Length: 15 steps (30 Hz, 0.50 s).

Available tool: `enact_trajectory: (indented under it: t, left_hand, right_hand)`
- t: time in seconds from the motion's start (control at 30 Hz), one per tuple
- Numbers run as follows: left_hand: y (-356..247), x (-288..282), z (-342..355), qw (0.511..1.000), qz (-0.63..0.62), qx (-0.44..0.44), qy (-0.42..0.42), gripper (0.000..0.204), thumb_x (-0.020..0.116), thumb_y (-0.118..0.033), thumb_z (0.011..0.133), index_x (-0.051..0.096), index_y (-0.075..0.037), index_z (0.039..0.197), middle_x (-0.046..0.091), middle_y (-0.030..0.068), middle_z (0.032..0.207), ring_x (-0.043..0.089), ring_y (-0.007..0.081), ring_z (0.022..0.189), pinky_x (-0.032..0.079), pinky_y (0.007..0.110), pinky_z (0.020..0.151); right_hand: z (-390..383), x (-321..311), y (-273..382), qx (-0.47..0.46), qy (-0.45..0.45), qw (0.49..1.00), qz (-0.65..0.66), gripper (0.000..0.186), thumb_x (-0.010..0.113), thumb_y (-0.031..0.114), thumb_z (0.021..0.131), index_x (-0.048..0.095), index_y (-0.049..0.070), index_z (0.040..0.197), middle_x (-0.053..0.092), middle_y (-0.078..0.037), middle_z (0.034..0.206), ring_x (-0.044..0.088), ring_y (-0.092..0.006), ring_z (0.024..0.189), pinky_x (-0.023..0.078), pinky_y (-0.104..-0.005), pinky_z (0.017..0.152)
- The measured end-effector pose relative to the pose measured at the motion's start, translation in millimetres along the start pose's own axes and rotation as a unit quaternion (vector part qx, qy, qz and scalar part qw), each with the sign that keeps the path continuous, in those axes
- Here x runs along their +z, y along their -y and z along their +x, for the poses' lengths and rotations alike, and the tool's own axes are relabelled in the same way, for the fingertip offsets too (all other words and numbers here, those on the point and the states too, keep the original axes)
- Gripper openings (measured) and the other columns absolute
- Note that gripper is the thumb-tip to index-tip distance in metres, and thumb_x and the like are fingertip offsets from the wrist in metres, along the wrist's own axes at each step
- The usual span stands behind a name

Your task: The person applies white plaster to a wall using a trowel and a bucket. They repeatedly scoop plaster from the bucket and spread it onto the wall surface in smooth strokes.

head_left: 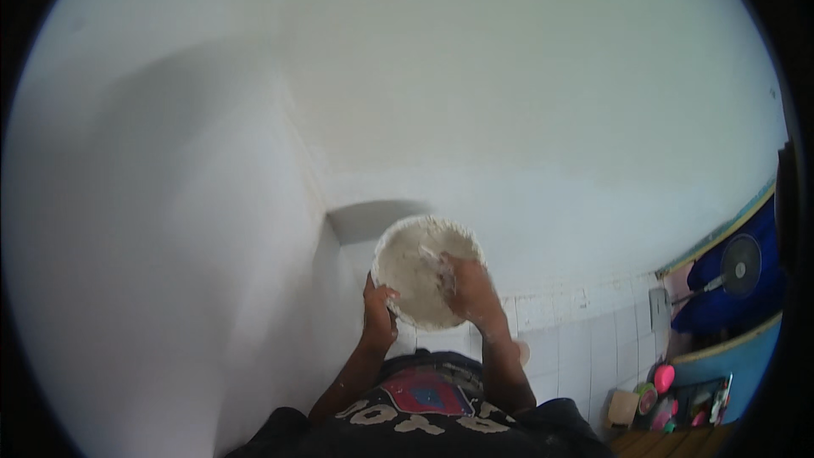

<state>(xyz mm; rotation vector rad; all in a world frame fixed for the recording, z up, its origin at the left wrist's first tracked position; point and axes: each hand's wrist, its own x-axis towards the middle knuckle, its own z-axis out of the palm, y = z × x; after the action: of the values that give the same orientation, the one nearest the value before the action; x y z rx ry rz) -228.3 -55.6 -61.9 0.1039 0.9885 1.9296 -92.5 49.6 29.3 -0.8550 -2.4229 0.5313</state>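
In front of my body is a round white bucket (394,246), its rim crusted with dried plaster. Pale, wet-looking paste (415,288) coats its inside. My left hand (379,315) grips the bucket's wall at the near left, thumb over the rim. Over the bucket's right side, my right hand (466,288) reaches inside with its fingers closed. Whitish material shows at those fingers, but what they hold is too blurred to tell. White smears mark the hand.
Pale walls meet in a corner (318,195) just beyond the bucket. White tiles (572,335) line the lower right wall. Farther right are a standing fan (740,267), blue cloth (699,318), and a cluster of household items with a pink object (664,377) and a cardboard-coloured box (623,408).
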Motion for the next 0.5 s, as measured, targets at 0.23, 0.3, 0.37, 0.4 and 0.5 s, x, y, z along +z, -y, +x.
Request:
enact_trajectory:
  t: [0.23,0.3,0.37,0.4,0.5]
  left_hand:
    - [-10,11,-4,0.999,0.012,0.041,-0.004,0.072,0.053,-0.006,0.065,0.042,-0.002,0.136,0.058,0.0153,0.116,0.060,0.0277,0.105,0.054,0.036,0.087]
    - [-11,11,-4,0.999,0.030,0.030,-0.010,0.073,0.053,-0.006,0.064,0.042,-0.002,0.136,0.057,0.0155,0.117,0.059,0.0282,0.106,0.054,0.037,0.087]
    - [-16,17,-6,0.998,0.046,0.030,-0.016,0.074,0.054,-0.006,0.064,0.041,-0.002,0.137,0.056,0.0158,0.118,0.059,0.0287,0.106,0.055,0.038,0.086]
    - [-17,19,-8,0.998,0.052,0.031,-0.022,0.075,0.054,-0.006,0.063,0.041,-0.002,0.137,0.056,0.0159,0.119,0.058,0.0289,0.107,0.055,0.039,0.086]
    - [-14,15,-8,0.997,0.062,0.026,-0.027,0.077,0.054,-0.005,0.063,0.041,-0.003,0.139,0.055,0.0154,0.121,0.057,0.0295,0.109,0.055,0.040,0.088]
  right_hand:
    - [75,-97,68,-0.096,-0.152,0.980,0.080,0.046,0.060,-0.013,0.077,0.063,-0.001,0.122,0.070,-0.022,0.099,0.070,-0.0288,0.084,0.055,-0.0348,0.073]
    - [112,-119,94,-0.219,-0.276,0.936,0.004,0.052,0.060,-0.013,0.075,0.063,0.003,0.125,0.068,-0.021,0.111,0.070,-0.0303,0.090,0.056,-0.0362,0.076]
    - [157,-142,128,-0.308,-0.364,0.876,-0.067,0.058,0.062,-0.011,0.073,0.063,0.006,0.128,0.069,-0.018,0.112,0.069,-0.0316,0.092,0.056,-0.0389,0.079]
    - [180,-149,141,-0.369,-0.411,0.827,-0.101,0.061,0.064,-0.009,0.072,0.062,0.008,0.130,0.071,-0.015,0.107,0.068,-0.0321,0.091,0.056,-0.0401,0.080]
    - [232,-162,188,-0.392,-0.366,0.827,-0.172,0.066,0.064,-0.003,0.073,0.054,0.007,0.137,0.069,-0.013,0.098,0.066,-0.0314,0.090,0.054,-0.0416,0.084]
